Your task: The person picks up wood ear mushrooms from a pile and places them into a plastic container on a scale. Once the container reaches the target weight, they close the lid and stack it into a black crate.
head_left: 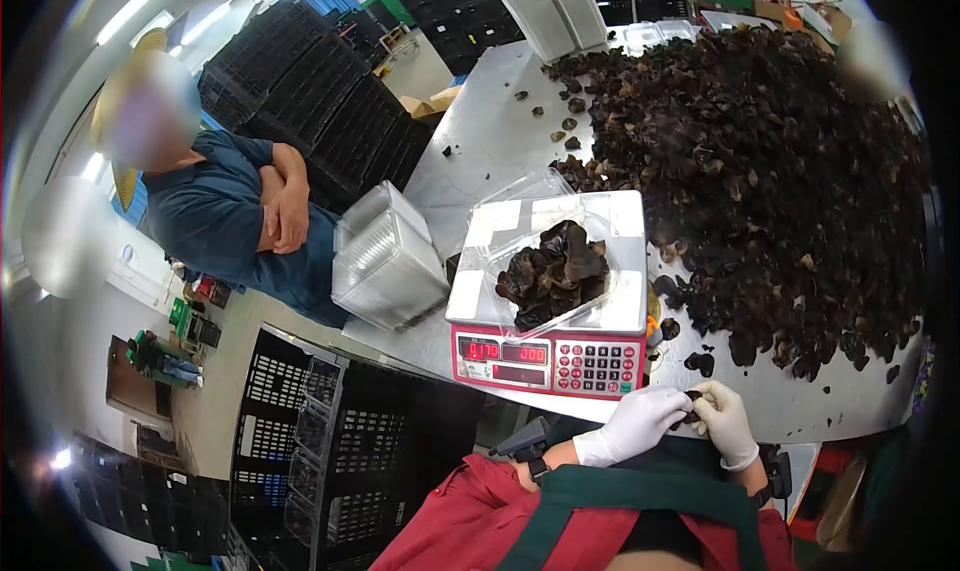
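Note:
My left hand point(640, 423) and my right hand point(724, 424), both in white gloves, meet at the table's near edge. Pinched between their fingertips is a small dark piece of wood ear mushroom point(691, 411). Just beyond them stands a red and white digital scale point(600, 368), its red display lit and reading about 0.170. On its plate rests a clear plastic tray point(532, 329) holding a clump of wood ear mushrooms point(556, 269). A large heap of the same mushrooms point(760, 191) spreads over the right of the table, with loose pieces near my hands.
A stack of clear trays point(390, 261) stands at the table's left edge. Beside it a person point(235, 206) has folded arms. Black crates point(310, 81) are piled behind, and more crates point(345, 451) stand at lower left. A pale container point(550, 11) is at the far edge.

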`<state>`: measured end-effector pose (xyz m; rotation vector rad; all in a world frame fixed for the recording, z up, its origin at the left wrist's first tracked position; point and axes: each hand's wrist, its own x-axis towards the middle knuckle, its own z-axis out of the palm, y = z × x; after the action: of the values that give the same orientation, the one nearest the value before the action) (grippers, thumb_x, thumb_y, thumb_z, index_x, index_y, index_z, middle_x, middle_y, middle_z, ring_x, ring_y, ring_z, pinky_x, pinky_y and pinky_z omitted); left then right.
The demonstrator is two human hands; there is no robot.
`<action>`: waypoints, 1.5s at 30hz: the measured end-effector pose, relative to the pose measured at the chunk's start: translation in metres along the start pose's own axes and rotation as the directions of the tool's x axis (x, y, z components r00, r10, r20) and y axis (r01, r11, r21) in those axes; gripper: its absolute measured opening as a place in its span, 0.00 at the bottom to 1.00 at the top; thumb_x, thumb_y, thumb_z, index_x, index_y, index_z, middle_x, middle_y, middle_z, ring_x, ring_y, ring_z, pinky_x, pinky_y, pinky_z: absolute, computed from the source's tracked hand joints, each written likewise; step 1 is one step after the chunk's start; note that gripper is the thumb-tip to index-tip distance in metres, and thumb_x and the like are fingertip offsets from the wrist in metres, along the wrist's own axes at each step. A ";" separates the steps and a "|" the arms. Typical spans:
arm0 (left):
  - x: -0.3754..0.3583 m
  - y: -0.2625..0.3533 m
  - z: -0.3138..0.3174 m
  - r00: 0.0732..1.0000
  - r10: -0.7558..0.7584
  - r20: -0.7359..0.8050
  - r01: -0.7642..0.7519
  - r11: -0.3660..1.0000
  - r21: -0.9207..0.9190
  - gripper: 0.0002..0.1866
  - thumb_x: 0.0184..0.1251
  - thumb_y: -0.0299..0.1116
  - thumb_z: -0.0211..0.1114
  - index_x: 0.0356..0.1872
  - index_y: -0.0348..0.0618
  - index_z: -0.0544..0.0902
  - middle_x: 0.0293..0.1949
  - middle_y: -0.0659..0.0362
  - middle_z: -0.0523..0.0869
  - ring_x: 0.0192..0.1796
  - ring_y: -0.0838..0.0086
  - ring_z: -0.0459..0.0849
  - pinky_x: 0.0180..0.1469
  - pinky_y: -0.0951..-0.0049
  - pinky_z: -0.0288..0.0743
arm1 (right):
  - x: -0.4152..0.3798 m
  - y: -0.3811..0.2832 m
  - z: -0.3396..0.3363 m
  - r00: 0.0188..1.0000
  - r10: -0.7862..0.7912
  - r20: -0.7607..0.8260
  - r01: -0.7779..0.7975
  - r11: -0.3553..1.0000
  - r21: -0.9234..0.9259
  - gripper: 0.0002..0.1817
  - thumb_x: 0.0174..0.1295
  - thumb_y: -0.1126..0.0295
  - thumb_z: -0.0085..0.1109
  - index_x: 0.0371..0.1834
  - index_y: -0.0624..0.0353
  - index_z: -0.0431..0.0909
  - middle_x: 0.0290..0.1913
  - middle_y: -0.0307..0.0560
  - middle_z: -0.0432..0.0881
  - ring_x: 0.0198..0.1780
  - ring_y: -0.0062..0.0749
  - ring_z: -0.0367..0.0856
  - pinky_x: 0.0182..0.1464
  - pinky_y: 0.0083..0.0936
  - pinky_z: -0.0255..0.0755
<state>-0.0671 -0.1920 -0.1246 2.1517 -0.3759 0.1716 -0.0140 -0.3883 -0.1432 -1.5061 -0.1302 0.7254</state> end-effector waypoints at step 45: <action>0.025 0.045 0.063 0.874 0.289 0.390 -0.164 0.932 -0.324 0.07 0.64 0.23 0.65 0.43 0.40 0.83 0.41 0.49 0.86 0.46 0.50 0.85 0.50 0.58 0.79 | 0.162 -0.094 -0.013 0.895 -0.378 0.236 0.142 -0.261 -0.955 0.05 0.55 0.68 0.66 0.35 0.47 0.87 0.43 0.37 0.84 0.55 0.35 0.79 0.57 0.40 0.72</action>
<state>-0.0598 -0.2730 -0.1187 1.8431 -0.8646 -0.2254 0.1534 -0.3078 -0.1145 -2.9731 -1.1976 -0.1478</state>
